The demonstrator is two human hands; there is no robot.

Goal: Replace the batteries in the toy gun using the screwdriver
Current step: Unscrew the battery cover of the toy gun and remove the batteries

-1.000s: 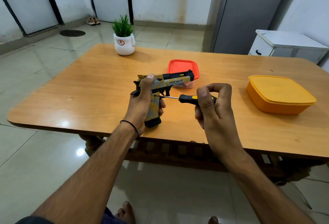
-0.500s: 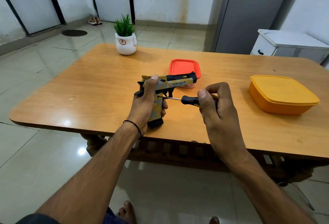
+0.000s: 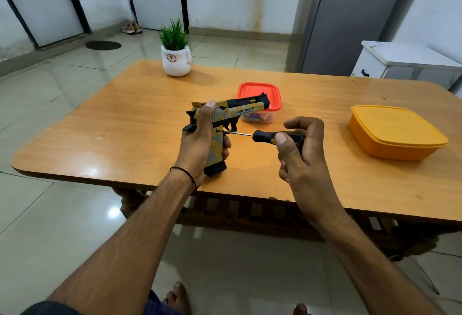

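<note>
My left hand (image 3: 200, 144) grips the yellow, grey and black toy gun (image 3: 240, 111) around its handle, held upright above the wooden table (image 3: 125, 134) with the barrel pointing right. My right hand (image 3: 300, 149) holds a screwdriver (image 3: 265, 136) with a black and yellow handle, lying nearly level. Its metal tip touches the gun's grip just below the trigger guard. My palm hides the rear part of the screwdriver handle.
A small clear box with a red lid (image 3: 260, 97) sits just behind the gun. A larger orange lidded container (image 3: 395, 132) stands at the right. A white pot with a green plant (image 3: 175, 61) is at the table's far edge. Bare feet show below.
Both hands, gun and screwdriver keep almost the same pose. The fingers of my right hand have shifted a little on the screwdriver handle, and the view has drifted slightly.
</note>
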